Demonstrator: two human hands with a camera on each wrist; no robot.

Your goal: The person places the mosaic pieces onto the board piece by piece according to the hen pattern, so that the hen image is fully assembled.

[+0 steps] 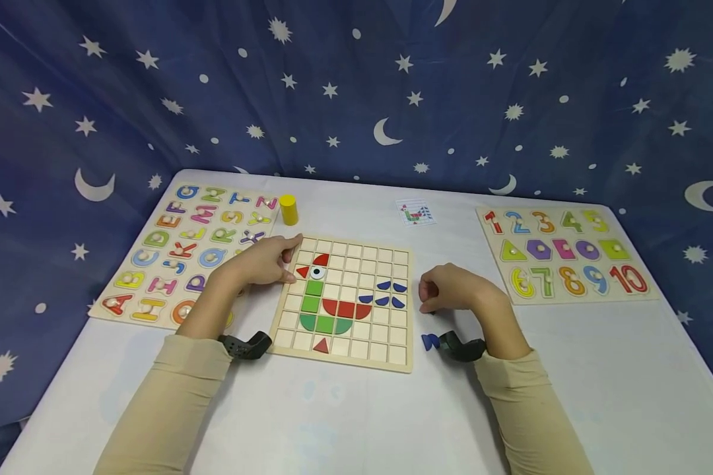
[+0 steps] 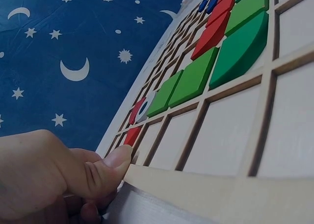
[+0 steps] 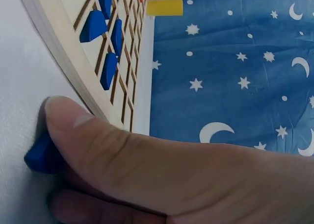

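Observation:
A wooden grid board (image 1: 344, 361) carries flat pieces in a bird shape: a round eye tile (image 1: 317, 272), green squares (image 1: 310, 303), red pieces (image 1: 346, 309) and several blue pieces (image 1: 383, 301) on the right. My left hand (image 1: 263, 260) grips the board's left edge, its thumb (image 2: 119, 158) on the rim beside a red triangle (image 2: 131, 136). Off the board's right side, my right hand (image 1: 456, 287) is low over the table, fingers curled. There it pinches a blue piece (image 3: 43, 158), partly hidden behind the thumb. Two loose blue pieces (image 1: 430, 341) lie nearer me.
An alphabet puzzle board (image 1: 136, 272) lies left, partly under my left forearm. On the right is a number puzzle board (image 1: 535, 272). A yellow cylinder (image 1: 288, 210) stands behind the grid board, and a small picture card (image 1: 416, 212) with a similar bird lies at the back.

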